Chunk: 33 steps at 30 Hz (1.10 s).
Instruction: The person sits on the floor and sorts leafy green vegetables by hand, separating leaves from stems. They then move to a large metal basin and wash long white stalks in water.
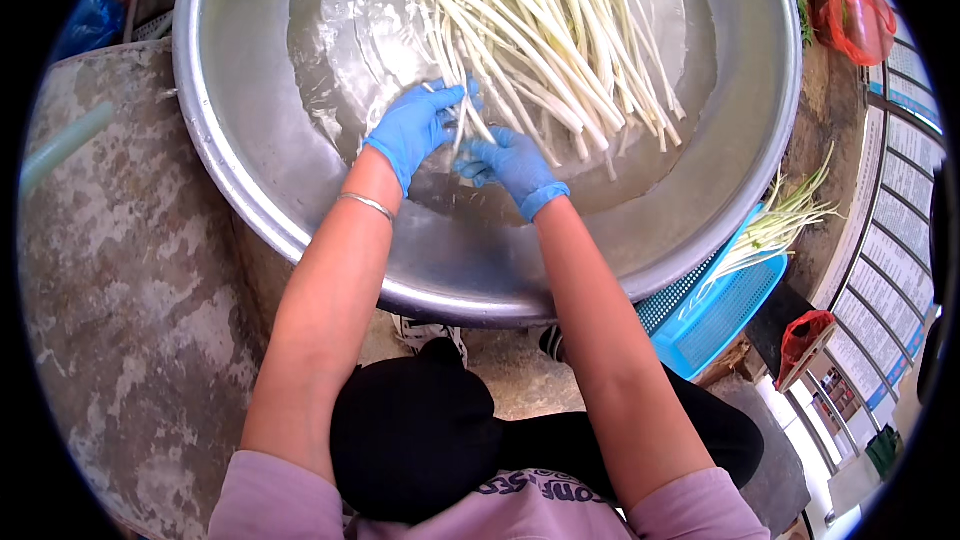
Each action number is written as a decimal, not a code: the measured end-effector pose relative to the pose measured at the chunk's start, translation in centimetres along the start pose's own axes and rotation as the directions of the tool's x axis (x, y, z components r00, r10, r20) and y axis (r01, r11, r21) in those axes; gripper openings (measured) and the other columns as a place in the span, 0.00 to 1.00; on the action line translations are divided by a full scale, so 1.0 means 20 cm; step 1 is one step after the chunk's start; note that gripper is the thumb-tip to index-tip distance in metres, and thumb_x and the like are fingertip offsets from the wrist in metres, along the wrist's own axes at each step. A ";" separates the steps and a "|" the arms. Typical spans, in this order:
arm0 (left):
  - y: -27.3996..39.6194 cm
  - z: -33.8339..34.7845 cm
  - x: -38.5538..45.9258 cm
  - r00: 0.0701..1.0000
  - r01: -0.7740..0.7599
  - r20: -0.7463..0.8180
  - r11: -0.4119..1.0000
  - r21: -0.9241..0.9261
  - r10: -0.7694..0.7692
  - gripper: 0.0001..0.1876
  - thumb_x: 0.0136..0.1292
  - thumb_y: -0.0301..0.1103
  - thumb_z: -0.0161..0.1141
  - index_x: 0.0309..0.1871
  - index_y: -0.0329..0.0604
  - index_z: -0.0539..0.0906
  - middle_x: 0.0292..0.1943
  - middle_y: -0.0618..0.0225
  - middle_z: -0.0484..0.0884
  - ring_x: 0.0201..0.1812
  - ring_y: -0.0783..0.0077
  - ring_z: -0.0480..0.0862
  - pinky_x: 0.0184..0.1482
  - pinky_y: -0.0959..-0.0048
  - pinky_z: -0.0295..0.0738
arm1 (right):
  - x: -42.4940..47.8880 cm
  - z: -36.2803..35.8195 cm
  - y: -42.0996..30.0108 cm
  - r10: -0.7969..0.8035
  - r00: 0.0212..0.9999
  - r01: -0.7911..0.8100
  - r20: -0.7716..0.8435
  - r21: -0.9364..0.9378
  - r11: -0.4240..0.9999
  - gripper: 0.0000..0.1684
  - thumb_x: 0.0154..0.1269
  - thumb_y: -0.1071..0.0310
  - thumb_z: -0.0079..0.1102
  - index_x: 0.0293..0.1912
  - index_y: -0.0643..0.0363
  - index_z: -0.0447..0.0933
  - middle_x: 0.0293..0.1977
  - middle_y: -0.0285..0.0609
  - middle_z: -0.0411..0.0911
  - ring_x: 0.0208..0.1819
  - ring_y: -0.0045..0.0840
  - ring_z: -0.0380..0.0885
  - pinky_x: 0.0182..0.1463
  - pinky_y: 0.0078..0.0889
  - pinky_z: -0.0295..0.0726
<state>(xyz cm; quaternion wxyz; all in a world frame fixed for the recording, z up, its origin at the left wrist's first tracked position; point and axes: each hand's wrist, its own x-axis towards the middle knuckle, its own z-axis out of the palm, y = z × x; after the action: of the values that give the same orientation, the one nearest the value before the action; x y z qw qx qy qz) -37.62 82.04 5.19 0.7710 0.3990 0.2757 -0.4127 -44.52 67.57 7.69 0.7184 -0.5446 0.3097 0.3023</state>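
Observation:
A large round metal basin [247, 120] holds water and many long pale green-white vegetable stalks [555, 67], their white ends towards me. My left hand [420, 120], in a blue glove, is closed round a few thin stalks left of the main bunch. Just right of it and lower, my right hand [502, 165], also gloved in blue, has its fingers at the lower white ends of those stalks, over the water. Some fingertips of both hands are blurred or hidden by the stalks.
Beside the basin at the right, blue plastic baskets [720, 315] hold more stalks [780, 225]. A red plastic bag [855, 15] lies at the upper right. A concrete ledge [135, 277] with a pale green hose [67, 142] is on the left.

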 end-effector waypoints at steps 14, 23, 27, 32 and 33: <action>0.03 0.01 -0.03 0.946 -0.077 -0.293 0.972 0.222 0.142 0.16 0.64 0.45 0.54 0.46 0.43 0.76 0.31 0.70 0.78 0.30 0.77 0.75 0.31 0.76 0.70 | 0.03 -0.13 -0.05 -0.255 0.940 -0.054 -0.227 -0.836 0.545 0.21 0.61 0.52 0.51 0.32 0.62 0.79 0.28 0.53 0.79 0.34 0.41 0.79 0.40 0.41 0.75; 0.02 0.10 -0.04 0.979 -0.065 -0.142 0.878 0.475 0.149 0.08 0.59 0.36 0.61 0.34 0.41 0.79 0.17 0.76 0.68 0.17 0.82 0.64 0.20 0.81 0.62 | -0.02 -0.13 -0.08 -0.017 0.996 0.058 0.090 -0.467 0.882 0.18 0.60 0.65 0.56 0.47 0.65 0.73 0.38 0.42 0.78 0.33 0.25 0.78 0.35 0.27 0.75; 0.00 0.00 -0.01 0.971 -0.171 -0.095 0.918 0.359 0.218 0.10 0.59 0.37 0.60 0.35 0.40 0.81 0.20 0.74 0.72 0.19 0.82 0.67 0.22 0.82 0.62 | -0.08 -0.07 -0.09 -0.090 0.980 0.088 0.178 0.019 0.996 0.18 0.59 0.69 0.55 0.49 0.64 0.72 0.41 0.44 0.78 0.37 0.23 0.78 0.38 0.22 0.75; 0.01 0.04 -0.01 0.977 -0.135 -0.092 0.897 0.421 0.190 0.06 0.56 0.29 0.61 0.35 0.37 0.81 0.20 0.74 0.72 0.22 0.83 0.70 0.25 0.81 0.66 | 0.04 -0.13 -0.05 -0.005 0.999 -0.003 -0.037 -0.211 0.978 0.14 0.64 0.65 0.51 0.43 0.66 0.75 0.28 0.41 0.81 0.29 0.24 0.80 0.33 0.25 0.76; 0.01 0.03 0.00 0.976 -0.145 -0.088 0.902 0.407 0.197 0.06 0.55 0.29 0.61 0.35 0.37 0.81 0.20 0.74 0.72 0.22 0.83 0.70 0.25 0.81 0.66 | 0.06 -0.11 -0.06 -0.047 0.991 0.008 -0.124 -0.296 0.955 0.15 0.65 0.64 0.50 0.41 0.66 0.76 0.27 0.43 0.80 0.27 0.25 0.79 0.33 0.26 0.76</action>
<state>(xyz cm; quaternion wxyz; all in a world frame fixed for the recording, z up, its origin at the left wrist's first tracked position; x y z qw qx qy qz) -37.43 81.66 5.65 0.6877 0.5957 0.1982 -0.3647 -43.07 65.17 7.07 0.6117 -0.6684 0.2995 0.2990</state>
